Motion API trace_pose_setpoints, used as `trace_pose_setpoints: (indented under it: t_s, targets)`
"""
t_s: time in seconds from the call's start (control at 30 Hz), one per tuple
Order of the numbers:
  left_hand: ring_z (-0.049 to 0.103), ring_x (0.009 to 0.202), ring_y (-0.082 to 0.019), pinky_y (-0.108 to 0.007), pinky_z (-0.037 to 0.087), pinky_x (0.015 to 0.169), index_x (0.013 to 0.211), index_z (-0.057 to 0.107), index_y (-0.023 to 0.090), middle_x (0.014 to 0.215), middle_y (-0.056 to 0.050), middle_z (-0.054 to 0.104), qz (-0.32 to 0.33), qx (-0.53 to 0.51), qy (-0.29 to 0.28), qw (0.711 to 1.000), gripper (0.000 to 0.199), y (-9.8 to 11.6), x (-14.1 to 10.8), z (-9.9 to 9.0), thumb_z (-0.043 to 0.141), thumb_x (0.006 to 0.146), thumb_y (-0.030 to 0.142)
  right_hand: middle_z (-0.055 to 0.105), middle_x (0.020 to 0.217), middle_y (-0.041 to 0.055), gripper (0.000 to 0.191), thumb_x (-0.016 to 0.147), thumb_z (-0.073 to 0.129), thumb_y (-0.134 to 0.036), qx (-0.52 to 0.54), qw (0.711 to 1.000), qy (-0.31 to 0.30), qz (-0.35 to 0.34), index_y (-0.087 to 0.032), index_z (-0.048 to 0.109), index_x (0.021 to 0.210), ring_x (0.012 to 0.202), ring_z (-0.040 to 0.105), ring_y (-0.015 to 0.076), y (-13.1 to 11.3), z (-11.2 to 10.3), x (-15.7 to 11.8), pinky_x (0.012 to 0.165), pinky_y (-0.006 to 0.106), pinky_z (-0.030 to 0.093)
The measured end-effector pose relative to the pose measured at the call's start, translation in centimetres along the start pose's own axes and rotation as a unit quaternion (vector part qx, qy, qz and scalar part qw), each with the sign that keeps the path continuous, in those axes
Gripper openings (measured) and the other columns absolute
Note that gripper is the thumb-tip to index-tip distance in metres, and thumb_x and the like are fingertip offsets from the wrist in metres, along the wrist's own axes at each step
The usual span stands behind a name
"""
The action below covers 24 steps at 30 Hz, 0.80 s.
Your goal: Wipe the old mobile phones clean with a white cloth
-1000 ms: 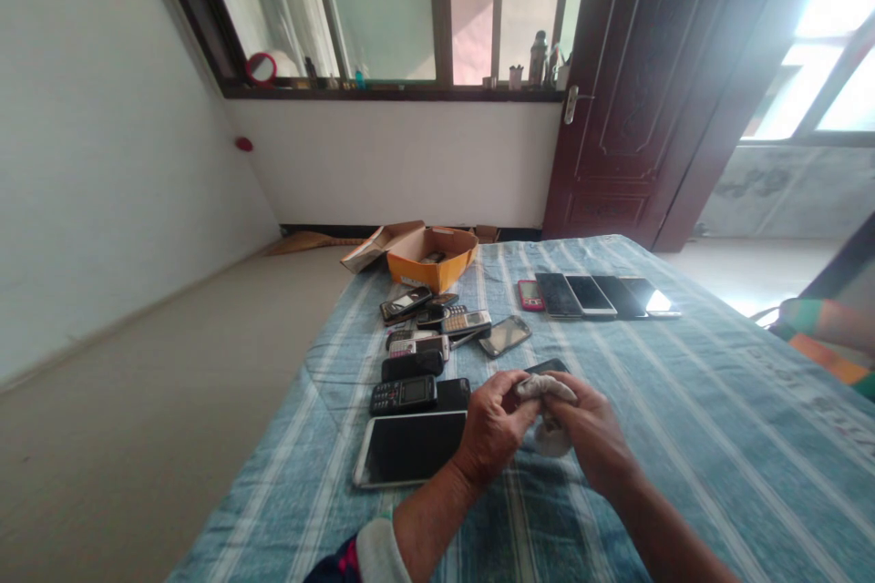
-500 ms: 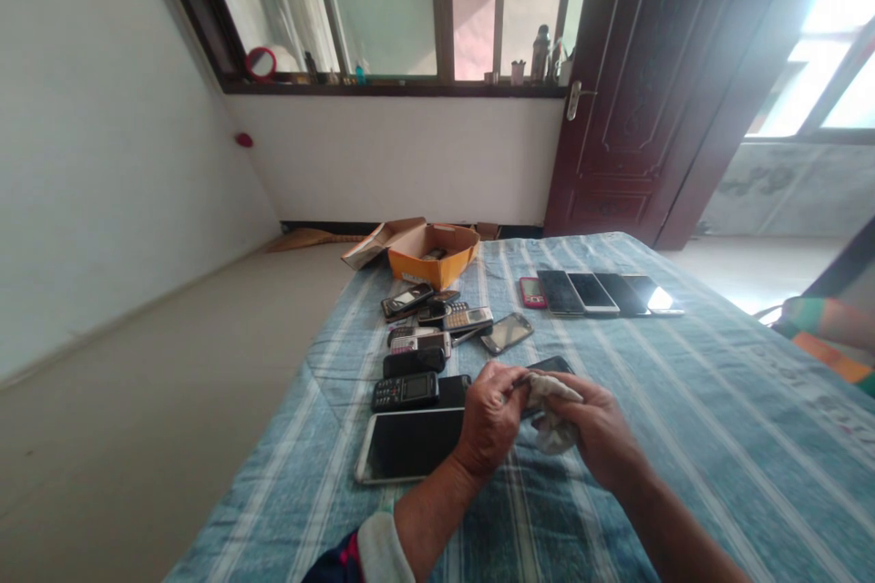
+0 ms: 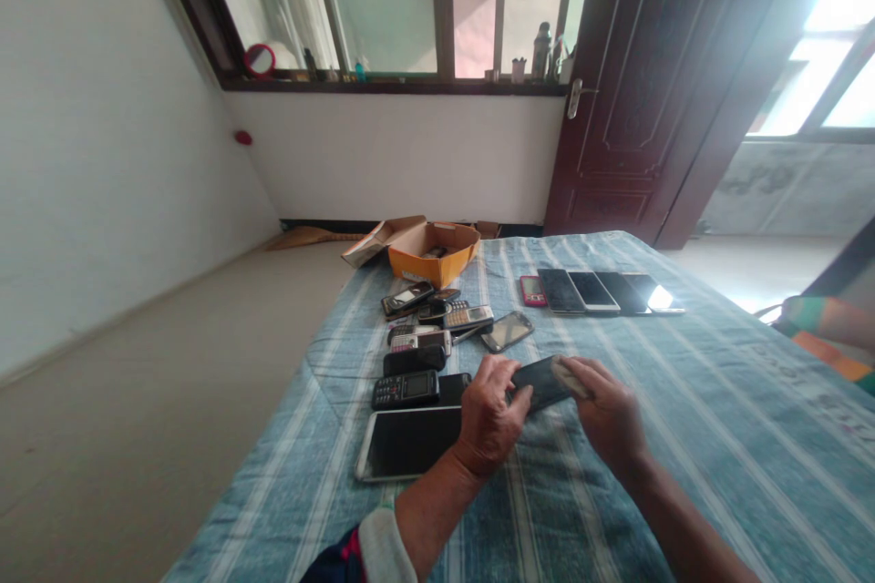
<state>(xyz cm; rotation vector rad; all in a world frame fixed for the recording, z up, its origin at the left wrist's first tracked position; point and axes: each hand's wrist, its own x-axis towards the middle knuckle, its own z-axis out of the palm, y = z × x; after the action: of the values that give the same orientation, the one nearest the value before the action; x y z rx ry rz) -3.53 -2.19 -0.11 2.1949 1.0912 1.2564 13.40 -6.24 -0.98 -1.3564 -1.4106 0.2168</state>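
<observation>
My left hand (image 3: 493,410) grips the left end of a dark mobile phone (image 3: 540,382), its thumb along the near edge. At the phone's right end, my right hand (image 3: 608,410) pinches a pale cloth (image 3: 567,375) against it; most of the cloth is hidden by the fingers. Just left of my left hand lies a large white-framed phone (image 3: 410,444) with a black screen, partly covered by that hand. Beyond it are a black keypad phone (image 3: 406,390) and a black phone (image 3: 454,390). A grey touchscreen phone (image 3: 508,332) rests farther off, past the held phone.
A blue striped cloth (image 3: 273,510) covers the table. An open orange box (image 3: 437,271) stands at its far end, near a pile of older phones (image 3: 444,319). At the back right, a small red phone (image 3: 532,291) and several dark phones (image 3: 561,291) lie in a row.
My right hand has moved right with the cloth, from the phone's left part to its right end. More of the phone's face now shows.
</observation>
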Motion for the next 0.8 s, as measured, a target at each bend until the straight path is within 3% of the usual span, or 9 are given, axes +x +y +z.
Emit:
trace_pose_setpoints:
  t_s: [0.07,0.13,0.3,0.4,0.53,0.67,0.8]
  targets:
    - [0.062,0.091,-0.018,-0.031,0.053,0.086,0.108,0.061,0.016,0.108,-0.008,0.061,0.008,0.044,0.004,0.999,0.031,-0.3,0.1,-0.1,0.063,0.077,0.012,0.067,0.109,0.0102,0.036,0.086,0.041,-0.015,-0.102,0.992,0.017,-0.075,-0.018,0.07,0.107,0.101,0.062,0.0226,1.3,0.0,-0.1,0.089,0.036,0.05]
    - [0.057,0.107,-0.024,-0.038,0.048,0.097,0.112,0.059,0.014,0.116,-0.011,0.06,0.015,0.098,-0.002,0.995,0.039,-0.5,0.3,-0.2,0.063,0.074,0.01,0.066,0.111,0.0114,0.04,0.087,0.036,-0.009,-0.2,0.973,-0.007,-0.115,-0.017,0.069,0.109,0.103,0.06,0.0229,2.1,0.1,-0.2,0.089,0.036,0.049]
    - [0.052,0.115,-0.032,-0.047,0.043,0.102,0.123,0.055,0.01,0.124,-0.015,0.059,-0.004,0.188,-0.079,0.979,0.056,-0.8,0.6,-0.5,0.07,0.071,0.021,0.065,0.106,0.0109,0.036,0.085,0.04,-0.004,-0.354,0.918,-0.108,-0.139,-0.017,0.067,0.104,0.099,0.058,0.0223,2.0,0.8,-0.8,0.084,0.032,0.049]
    - [0.052,0.117,-0.034,-0.047,0.043,0.101,0.128,0.051,0.01,0.126,-0.016,0.058,-0.034,0.204,-0.136,0.969,0.067,-0.6,0.8,-0.6,0.072,0.068,0.031,0.064,0.108,0.0111,0.035,0.085,0.041,-0.003,-0.355,0.914,-0.131,-0.145,-0.017,0.066,0.106,0.1,0.057,0.022,1.4,1.4,-1.4,0.086,0.031,0.048]
    - [0.052,0.116,-0.034,-0.045,0.042,0.1,0.131,0.049,0.007,0.127,-0.018,0.059,-0.057,0.204,-0.184,0.96,0.072,-0.4,1.1,-0.9,0.07,0.066,0.032,0.062,0.113,0.0111,0.042,0.083,0.038,0.0,-0.31,0.923,-0.149,-0.171,-0.016,0.063,0.112,0.109,0.055,0.0224,0.5,2.7,-2.4,0.093,0.032,0.047]
    - [0.053,0.115,-0.033,-0.044,0.041,0.099,0.129,0.051,0.01,0.125,-0.016,0.06,-0.058,0.206,-0.202,0.956,0.065,-0.4,1.1,-1.0,0.065,0.069,0.031,0.061,0.118,0.0114,0.045,0.084,0.038,-0.001,-0.287,0.929,-0.144,-0.182,-0.016,0.061,0.119,0.116,0.052,0.0239,-0.1,3.9,-3.1,0.099,0.037,0.044]
    - [0.054,0.114,-0.032,-0.042,0.042,0.097,0.127,0.051,0.009,0.124,-0.015,0.061,-0.053,0.203,-0.204,0.956,0.064,-0.5,1.1,-1.0,0.064,0.067,0.027,0.063,0.117,0.0116,0.04,0.085,0.039,-0.001,-0.315,0.917,-0.16,-0.187,-0.015,0.063,0.115,0.114,0.054,0.025,-0.6,3.7,-2.8,0.103,0.041,0.039]
